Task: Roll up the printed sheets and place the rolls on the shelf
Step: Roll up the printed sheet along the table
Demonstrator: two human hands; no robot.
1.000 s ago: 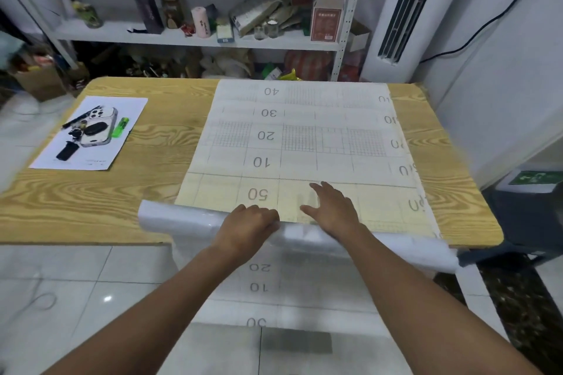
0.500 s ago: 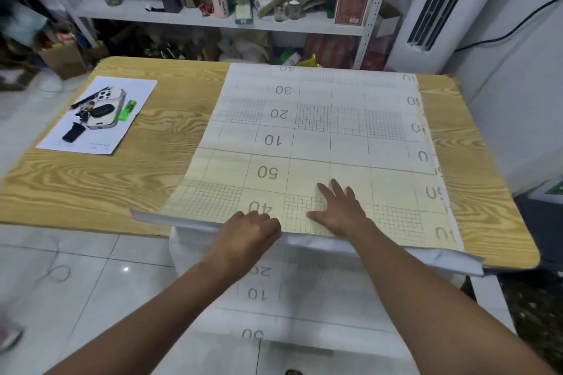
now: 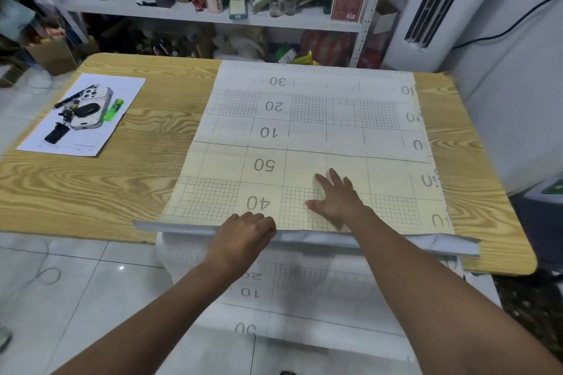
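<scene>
A large printed sheet (image 3: pixel 307 131) with grid squares and numbers lies flat across the wooden table (image 3: pixel 91 192). Its near end folds over the table's front edge and hangs down toward the floor (image 3: pixel 304 298). My right hand (image 3: pixel 336 199) presses flat on the sheet with straight, spread fingers near the number 40. My left hand (image 3: pixel 243 236) sits at the fold on the front edge with its fingers curled over the paper there. The white metal shelf (image 3: pixel 189 14) stands behind the table.
A small white paper (image 3: pixel 122 91) at the table's left carries a phone, keys, a pen and a green lighter. The shelf holds bottles, boxes and bags. A white air conditioner (image 3: pixel 432 3) stands at the back right. Tiled floor lies below.
The sheet has slid further away across the table, so the row marked 40 now lies on top. My right hand moved forward with it; my left stayed at the fold.
</scene>
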